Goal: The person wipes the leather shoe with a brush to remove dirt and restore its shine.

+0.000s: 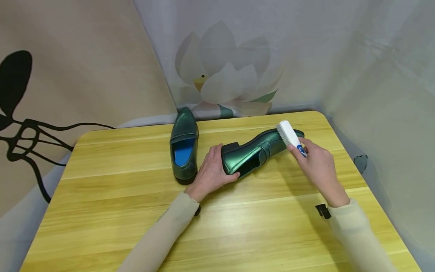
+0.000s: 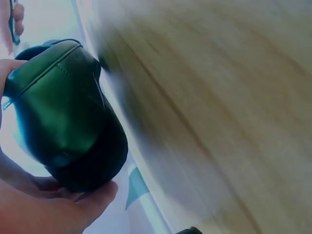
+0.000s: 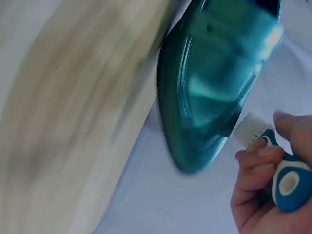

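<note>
A shiny green loafer (image 1: 249, 155) lies on its side on the table, heel towards my left hand and toe pointing right. My left hand (image 1: 214, 170) grips it around the heel, thumb at the opening; the left wrist view shows the back of the shoe (image 2: 63, 107) between thumb and fingers. My right hand (image 1: 317, 162) holds a white and blue brush (image 1: 289, 134) by its handle, bristles against the side of the shoe near the toe. In the right wrist view, the brush bristles (image 3: 251, 127) are beside the toe of the loafer (image 3: 209, 92).
The matching green loafer (image 1: 184, 151) with a blue insole stands upright left of my left hand, toe towards the back edge. Both rest on a wooden table (image 1: 136, 166). A curtain with a printed flower (image 1: 224, 75) hangs behind the table.
</note>
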`<action>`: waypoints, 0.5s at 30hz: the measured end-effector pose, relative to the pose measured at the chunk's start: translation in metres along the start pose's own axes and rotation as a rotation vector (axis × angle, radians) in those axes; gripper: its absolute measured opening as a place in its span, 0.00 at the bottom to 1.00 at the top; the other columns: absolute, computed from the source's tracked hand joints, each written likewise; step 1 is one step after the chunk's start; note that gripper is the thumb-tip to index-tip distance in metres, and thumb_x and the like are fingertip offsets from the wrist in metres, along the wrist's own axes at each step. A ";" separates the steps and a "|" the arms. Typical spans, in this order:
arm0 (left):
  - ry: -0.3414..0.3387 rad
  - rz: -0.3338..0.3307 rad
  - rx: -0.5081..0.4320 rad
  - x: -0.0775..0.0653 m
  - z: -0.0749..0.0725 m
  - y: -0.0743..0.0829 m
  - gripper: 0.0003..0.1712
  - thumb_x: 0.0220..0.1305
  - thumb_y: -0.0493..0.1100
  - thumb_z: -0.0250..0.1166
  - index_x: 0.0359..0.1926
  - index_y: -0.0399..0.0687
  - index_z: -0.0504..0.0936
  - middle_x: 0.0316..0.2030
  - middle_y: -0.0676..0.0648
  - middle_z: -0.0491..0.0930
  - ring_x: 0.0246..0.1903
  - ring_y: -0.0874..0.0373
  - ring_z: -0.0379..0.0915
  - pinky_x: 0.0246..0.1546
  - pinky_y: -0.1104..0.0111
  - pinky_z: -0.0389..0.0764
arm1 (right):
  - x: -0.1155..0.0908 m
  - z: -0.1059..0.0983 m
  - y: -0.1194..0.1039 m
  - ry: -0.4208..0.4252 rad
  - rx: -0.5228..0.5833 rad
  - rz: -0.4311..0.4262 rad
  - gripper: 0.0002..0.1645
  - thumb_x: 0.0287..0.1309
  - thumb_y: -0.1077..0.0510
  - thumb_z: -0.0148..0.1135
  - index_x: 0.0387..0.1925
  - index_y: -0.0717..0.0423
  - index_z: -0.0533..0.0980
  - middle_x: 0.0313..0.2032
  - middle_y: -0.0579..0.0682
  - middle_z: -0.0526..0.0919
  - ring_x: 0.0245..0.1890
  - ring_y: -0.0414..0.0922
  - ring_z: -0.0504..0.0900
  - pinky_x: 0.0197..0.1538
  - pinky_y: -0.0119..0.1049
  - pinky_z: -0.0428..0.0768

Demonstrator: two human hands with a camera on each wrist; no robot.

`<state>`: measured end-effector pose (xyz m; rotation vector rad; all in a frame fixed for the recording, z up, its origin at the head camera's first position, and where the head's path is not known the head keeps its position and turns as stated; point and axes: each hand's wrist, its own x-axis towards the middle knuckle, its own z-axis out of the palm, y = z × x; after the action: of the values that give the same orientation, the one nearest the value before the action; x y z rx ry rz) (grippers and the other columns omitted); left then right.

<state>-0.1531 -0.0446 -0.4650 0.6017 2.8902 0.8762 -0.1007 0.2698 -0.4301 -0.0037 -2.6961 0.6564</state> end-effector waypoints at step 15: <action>0.140 0.174 0.113 -0.004 0.006 0.011 0.66 0.44 0.57 0.85 0.75 0.35 0.58 0.68 0.34 0.64 0.63 0.39 0.65 0.65 0.52 0.73 | -0.008 -0.022 0.049 -0.122 -0.020 0.149 0.34 0.80 0.43 0.49 0.59 0.72 0.78 0.30 0.62 0.85 0.17 0.48 0.72 0.20 0.41 0.65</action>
<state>-0.1449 -0.0344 -0.4640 0.8458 3.0672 0.8079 -0.0898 0.3222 -0.4367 -0.1773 -2.8400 0.6948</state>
